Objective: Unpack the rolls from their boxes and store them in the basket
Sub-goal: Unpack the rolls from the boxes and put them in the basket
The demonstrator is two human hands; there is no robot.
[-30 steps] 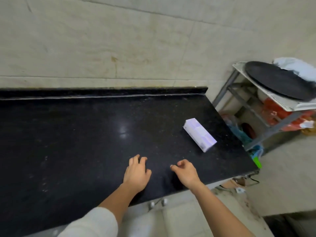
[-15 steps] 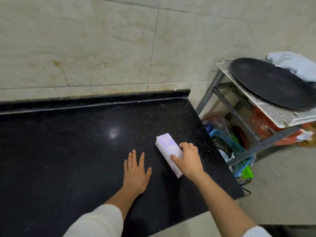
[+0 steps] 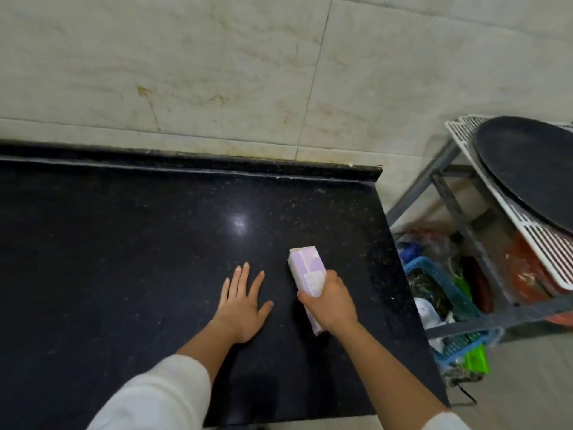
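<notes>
A long white and lilac box [image 3: 305, 268] lies on the black stone counter [image 3: 139, 243], right of centre. My right hand [image 3: 331, 301] is wrapped around its near half and hides that part. My left hand [image 3: 242, 301] rests flat on the counter just left of the box, fingers spread, holding nothing. A blue plastic basket [image 3: 449, 293] sits on the floor to the right of the counter, with green stuff inside. No roll is visible.
A tiled wall rises behind the counter. To the right stands a metal rack [image 3: 465, 218] with a white grid shelf and a big round black pan [image 3: 527, 169] on top. Red bags [image 3: 527, 274] and clutter lie under it. The counter's right edge drops off near the box.
My right hand reached over to the box and closed on it. The left hand's fingers spread flat. The view shifted so the box now lies closer to me.
</notes>
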